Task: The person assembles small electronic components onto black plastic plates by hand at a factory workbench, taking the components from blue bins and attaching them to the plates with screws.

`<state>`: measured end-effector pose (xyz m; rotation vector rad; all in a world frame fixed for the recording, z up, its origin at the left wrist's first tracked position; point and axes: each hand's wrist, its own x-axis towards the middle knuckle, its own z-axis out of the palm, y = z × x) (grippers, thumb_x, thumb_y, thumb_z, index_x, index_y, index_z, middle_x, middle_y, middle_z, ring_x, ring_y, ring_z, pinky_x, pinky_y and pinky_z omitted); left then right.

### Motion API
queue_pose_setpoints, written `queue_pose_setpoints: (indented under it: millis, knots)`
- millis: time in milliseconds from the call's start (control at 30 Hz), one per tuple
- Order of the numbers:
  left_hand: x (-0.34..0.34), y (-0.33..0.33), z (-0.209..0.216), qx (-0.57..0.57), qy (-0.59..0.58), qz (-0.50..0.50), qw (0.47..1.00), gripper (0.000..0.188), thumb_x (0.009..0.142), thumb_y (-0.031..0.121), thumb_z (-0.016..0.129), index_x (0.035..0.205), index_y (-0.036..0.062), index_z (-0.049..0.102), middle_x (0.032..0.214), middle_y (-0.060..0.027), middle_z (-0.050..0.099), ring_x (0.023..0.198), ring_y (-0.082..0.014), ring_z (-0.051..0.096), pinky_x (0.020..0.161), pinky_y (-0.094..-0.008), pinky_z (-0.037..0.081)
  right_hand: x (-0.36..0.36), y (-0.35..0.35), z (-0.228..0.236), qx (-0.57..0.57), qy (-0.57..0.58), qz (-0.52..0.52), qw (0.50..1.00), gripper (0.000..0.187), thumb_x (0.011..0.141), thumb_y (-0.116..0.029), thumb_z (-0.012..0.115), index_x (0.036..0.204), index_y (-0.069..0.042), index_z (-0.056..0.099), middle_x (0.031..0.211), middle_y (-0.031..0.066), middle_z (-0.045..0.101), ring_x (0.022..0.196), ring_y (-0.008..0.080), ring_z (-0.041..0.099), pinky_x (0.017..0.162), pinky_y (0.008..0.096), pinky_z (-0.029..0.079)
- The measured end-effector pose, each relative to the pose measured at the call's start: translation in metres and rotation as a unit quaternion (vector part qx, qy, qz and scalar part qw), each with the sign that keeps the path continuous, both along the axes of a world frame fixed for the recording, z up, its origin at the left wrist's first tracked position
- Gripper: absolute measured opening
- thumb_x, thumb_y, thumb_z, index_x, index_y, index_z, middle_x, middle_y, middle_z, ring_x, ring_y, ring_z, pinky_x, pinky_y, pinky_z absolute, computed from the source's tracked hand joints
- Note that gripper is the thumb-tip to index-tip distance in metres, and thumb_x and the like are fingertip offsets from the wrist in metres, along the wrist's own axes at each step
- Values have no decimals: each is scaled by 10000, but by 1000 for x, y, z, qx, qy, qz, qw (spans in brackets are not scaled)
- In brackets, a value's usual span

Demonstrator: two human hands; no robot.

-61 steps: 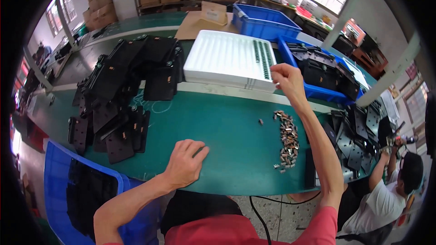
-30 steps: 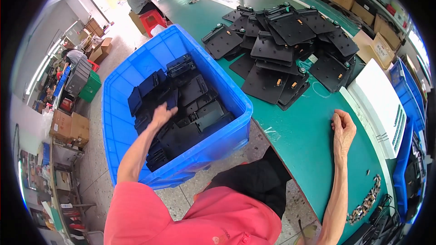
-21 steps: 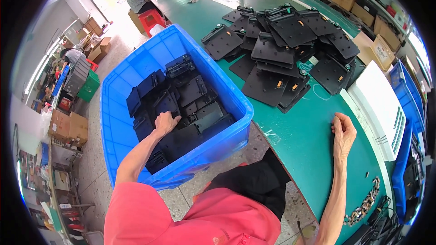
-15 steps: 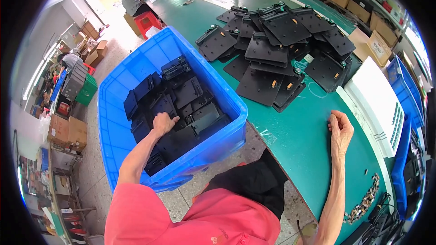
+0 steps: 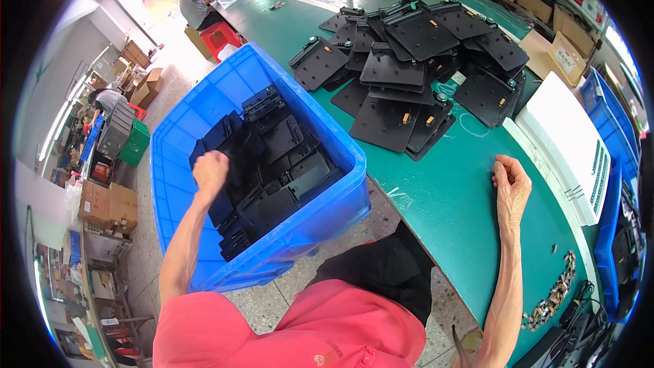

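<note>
My left hand (image 5: 211, 172) is inside the blue plastic bin (image 5: 310, 99), closed on the edge of a black plate (image 5: 240, 157) that is smeared by motion. Around it lie several more black plates (image 5: 283, 138) with raised edges, stacked unevenly. My right hand (image 5: 512, 182) rests on the green tabletop (image 5: 443, 197), its fingers curled and thumb against the forefinger; whatever may be in them is hidden. Beyond it, a heap of flat black plates (image 5: 395, 68) with small orange parts is spread over the table.
Right of my forearm lies a strip of small metallic parts (image 5: 553, 293) beside black cables (image 5: 579, 307). A white slotted panel (image 5: 565, 143) and blue trays (image 5: 610, 112) line the right side. Far left, a person (image 5: 194, 3) sits near a red stool (image 5: 218, 37).
My left hand has moved left and slightly away within the bin, with a black plate shifting beside it. The right hand stays in the same pose on the table.
</note>
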<state>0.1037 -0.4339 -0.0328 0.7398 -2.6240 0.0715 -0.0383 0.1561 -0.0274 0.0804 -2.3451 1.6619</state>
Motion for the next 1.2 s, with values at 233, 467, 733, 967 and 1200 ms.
queue_pose_setpoints:
  millis: [233,467,733,967,1200]
  knots:
    - [9,7,100,427,278,-112,853,274,934,271,587,869,22,680,696,-99,677,521,-125,616,497,-247,490,-2,3,-5,7,51,-26,998,173,888,-109,601,984,0,694,715,23,621,662,84,555,620,248,460]
    - [-69,201,159,564,107,-426,699,295,959,268,553,801,23,602,611,-96,615,517,-136,586,492,-233,438,20,19,53,-229,-172,177,942,463,950,-359,591,1278,-34,565,1046,112,656,865,170,633,714,268,524]
    - [-123,374,109,731,-121,-455,495,239,929,207,586,844,-12,631,748,-140,667,581,-183,656,557,-278,536,80,98,93,-254,-141,132,948,421,891,-229,688,1254,-41,590,884,43,612,721,90,553,598,227,442]
    - [-112,422,71,761,-240,-406,446,242,950,220,569,883,-8,618,781,-146,665,624,-208,668,586,-296,541,99,123,76,-184,-212,17,960,364,860,-169,707,1202,-77,628,924,-37,636,806,48,568,659,235,453]
    - [-119,433,54,787,-299,-338,420,210,956,214,554,911,16,609,829,-120,662,682,-188,667,644,-306,541,107,133,67,-214,-240,5,947,423,819,-110,719,1220,-60,596,837,-31,627,739,57,558,632,211,420]
